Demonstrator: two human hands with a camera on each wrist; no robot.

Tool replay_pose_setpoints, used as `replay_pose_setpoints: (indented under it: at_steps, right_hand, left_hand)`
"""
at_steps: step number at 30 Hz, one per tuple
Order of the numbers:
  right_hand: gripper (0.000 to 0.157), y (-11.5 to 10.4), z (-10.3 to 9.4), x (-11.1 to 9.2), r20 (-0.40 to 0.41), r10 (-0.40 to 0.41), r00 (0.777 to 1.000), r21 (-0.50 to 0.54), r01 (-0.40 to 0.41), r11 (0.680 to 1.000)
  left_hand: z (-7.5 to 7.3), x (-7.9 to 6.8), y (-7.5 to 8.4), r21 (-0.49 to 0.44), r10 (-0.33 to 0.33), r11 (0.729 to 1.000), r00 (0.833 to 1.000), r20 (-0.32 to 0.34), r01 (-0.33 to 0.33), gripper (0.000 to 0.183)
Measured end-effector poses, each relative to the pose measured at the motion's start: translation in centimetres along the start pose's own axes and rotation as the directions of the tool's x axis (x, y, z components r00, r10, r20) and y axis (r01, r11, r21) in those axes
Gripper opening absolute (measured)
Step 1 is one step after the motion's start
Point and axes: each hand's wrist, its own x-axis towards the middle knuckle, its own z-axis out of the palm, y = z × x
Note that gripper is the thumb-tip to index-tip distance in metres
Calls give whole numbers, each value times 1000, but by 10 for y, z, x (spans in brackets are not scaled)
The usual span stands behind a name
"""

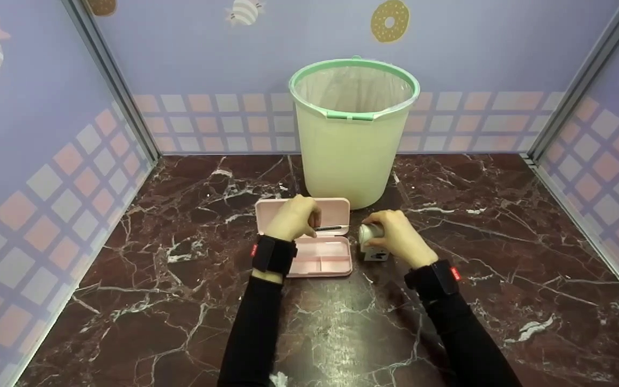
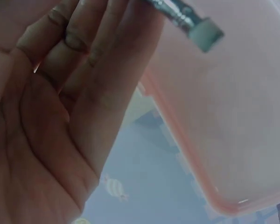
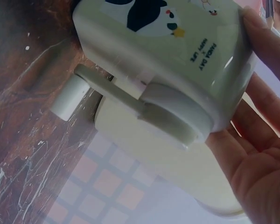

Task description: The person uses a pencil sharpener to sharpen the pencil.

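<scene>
In the head view my left hand [image 1: 300, 216] pinches a dark pencil [image 1: 328, 229] above the open pink pencil case [image 1: 336, 273]. The left wrist view shows the pencil's metal band and pale eraser end [image 2: 206, 35] beyond the fingers. To the right of the case, my right hand [image 1: 398, 236] grips a pale pencil sharpener [image 1: 376, 253] from above, fingers and thumb around its top. A panda print and a crank handle [image 3: 107, 91] show on the sharpener in the right wrist view. The case's lower half has several compartments; its raised lid [image 1: 336, 209] is partly covered by my left hand.
A tall pale bin [image 1: 350, 156] with a green rim and a clear liner stands just behind the case and sharpener. Patterned panels [image 1: 207, 54] wall the dark red marbled tabletop [image 1: 180, 322] at the back and both sides.
</scene>
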Motion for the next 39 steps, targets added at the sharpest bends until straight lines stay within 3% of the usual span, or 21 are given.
replay_pose_setpoints:
  at_steps: [13,24,31,39]
  right_hand:
    - [40,1,2,-1,-17,-13,1000,16,13,1000]
    - [41,2,1,0,-11,-3,1000,23,3,1000]
    - [41,2,0,1,-5,1,1000,18,-1,1000]
    - [42,2,0,2,-11,-3,1000,20,4,1000]
  left_hand:
    - [-5,-6,-4,-28,-30,999,1000,-6,30,18]
    - [-12,-16,-20,11,-61,998,998,-8,61,18]
    - [-7,-20,-28,27,-61,998,998,-20,62,19]
    - [5,-17,-35,131,-64,990,998,27,60,19]
